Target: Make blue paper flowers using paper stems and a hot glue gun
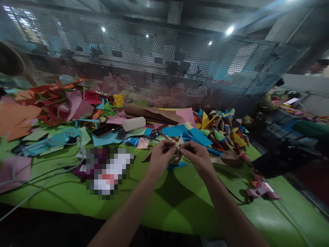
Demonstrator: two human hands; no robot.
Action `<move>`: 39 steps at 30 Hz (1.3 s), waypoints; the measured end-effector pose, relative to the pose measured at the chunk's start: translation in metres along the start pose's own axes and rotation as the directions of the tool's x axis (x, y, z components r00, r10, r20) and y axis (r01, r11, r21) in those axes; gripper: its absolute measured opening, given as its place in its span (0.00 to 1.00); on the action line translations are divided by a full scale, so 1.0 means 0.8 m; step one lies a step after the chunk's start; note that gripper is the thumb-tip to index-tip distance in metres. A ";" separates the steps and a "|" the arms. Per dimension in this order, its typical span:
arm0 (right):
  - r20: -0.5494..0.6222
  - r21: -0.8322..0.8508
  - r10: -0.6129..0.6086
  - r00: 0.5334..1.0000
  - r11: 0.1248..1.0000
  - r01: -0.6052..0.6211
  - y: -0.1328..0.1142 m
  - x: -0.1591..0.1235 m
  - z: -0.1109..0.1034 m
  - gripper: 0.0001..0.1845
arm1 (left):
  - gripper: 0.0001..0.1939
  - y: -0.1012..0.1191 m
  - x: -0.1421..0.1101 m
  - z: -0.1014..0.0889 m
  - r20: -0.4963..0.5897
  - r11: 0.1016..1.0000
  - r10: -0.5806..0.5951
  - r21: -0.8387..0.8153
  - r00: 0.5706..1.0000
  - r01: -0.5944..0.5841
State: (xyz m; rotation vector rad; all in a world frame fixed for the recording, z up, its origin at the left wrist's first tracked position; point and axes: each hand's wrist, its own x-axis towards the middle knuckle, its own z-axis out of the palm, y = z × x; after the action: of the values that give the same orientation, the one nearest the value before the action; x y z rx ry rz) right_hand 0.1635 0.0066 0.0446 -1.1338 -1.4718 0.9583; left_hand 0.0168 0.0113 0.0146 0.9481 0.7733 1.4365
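Observation:
Over the green table [144, 195], my left hand [161, 154] and my right hand [196, 156] come close together in front of me. Between their fingertips is a small piece of folded beige paper [177, 158], with a pale tip pointing up. Both hands have fingers bent in a pinch on it. A blue paper piece [178, 165] shows just below the hands. Behind them lie flat blue paper sheets [185, 132]. The folds of the held paper are partly hidden by my fingers.
Coloured paper scraps [64, 103] heap at the left. Folded paper pieces [221, 127] pile at the right. A white roll [134, 124] and a dark phone [106, 129] lie behind. A pink device [262, 189] sits right. Cables [43, 192] cross the left side; a perforated metal screen [159, 65] stands behind.

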 end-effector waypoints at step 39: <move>-0.136 0.230 0.019 0.990 0.973 0.013 0.006 0.007 -0.010 0.10 | 0.08 0.003 0.003 -0.006 -0.117 0.993 0.035 0.113 0.992 -0.022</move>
State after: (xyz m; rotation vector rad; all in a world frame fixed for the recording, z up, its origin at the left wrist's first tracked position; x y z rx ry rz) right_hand 0.1718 0.0130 0.0427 -1.0114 -1.2142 1.0039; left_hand 0.0115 0.0139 0.0154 0.9679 0.9400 1.4974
